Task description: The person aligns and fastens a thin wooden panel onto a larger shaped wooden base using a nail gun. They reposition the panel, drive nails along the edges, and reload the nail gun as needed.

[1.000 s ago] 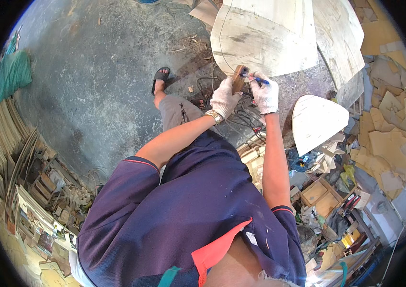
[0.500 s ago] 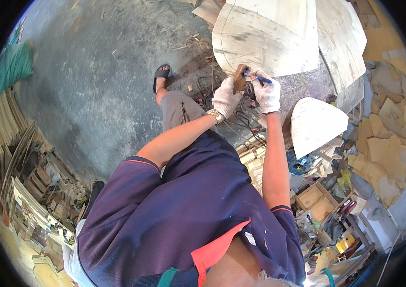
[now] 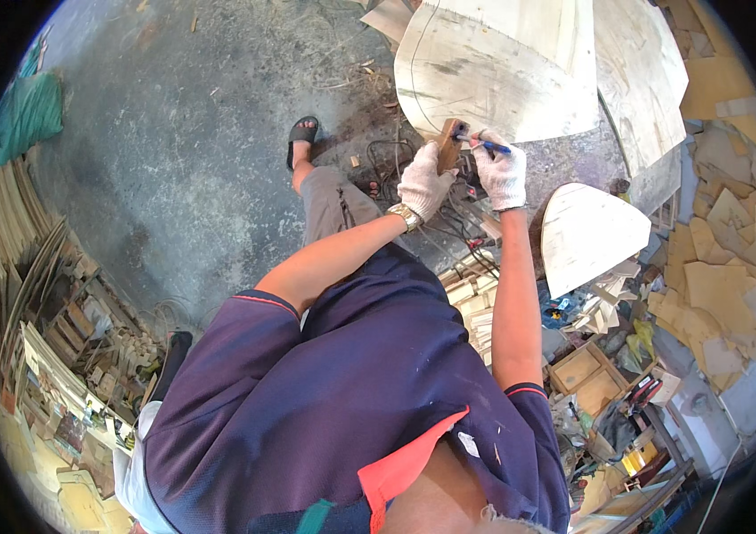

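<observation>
Left hand (image 3: 421, 181) clenched around small brown wooden block (image 3: 448, 145), right hand (image 3: 501, 173) pinching blue pen (image 3: 488, 147) with tip at block, both above plywood panel (image 3: 503, 71) edge; marking judged mid-way, finished line not discernible, cutting apparently untouched.

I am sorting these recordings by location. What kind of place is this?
Probably a woodworking shop. Large cut plywood panels lie on a concrete floor, wood strips are stacked at the left, and offcuts are piled at the right.
</observation>
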The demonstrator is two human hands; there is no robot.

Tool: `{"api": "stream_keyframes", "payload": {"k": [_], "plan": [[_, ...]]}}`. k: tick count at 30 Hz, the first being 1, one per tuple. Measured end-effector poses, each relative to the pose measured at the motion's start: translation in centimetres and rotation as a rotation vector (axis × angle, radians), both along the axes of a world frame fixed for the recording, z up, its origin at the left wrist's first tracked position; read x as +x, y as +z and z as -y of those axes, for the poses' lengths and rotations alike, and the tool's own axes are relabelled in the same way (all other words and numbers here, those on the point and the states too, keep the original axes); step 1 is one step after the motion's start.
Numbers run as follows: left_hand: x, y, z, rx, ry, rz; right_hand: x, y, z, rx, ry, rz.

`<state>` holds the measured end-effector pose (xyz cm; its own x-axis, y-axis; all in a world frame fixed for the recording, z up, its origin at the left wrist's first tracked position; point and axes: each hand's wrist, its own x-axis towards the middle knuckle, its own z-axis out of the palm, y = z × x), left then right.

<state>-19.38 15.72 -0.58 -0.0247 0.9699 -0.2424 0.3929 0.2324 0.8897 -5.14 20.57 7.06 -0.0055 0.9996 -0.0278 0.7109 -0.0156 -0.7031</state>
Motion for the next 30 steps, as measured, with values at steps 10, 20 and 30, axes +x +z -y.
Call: {"api": "stream_keyframes", "payload": {"k": [10, 20, 30], "plan": [[0.6, 0.1, 0.3, 0.014, 0.050, 0.014, 0.3, 0.0, -0.1, -0.058, -0.008, 0.051], [1.5, 0.1, 0.3, -0.029, 0.072, 0.057, 0.7, 0.4, -0.1, -0.042, 0.004, -0.005], [3.1, -0.4, 0.6, 0.018, 0.136, 0.053, 1.8, -0.1, -0.2, -0.031, -0.006, 0.023]]}}
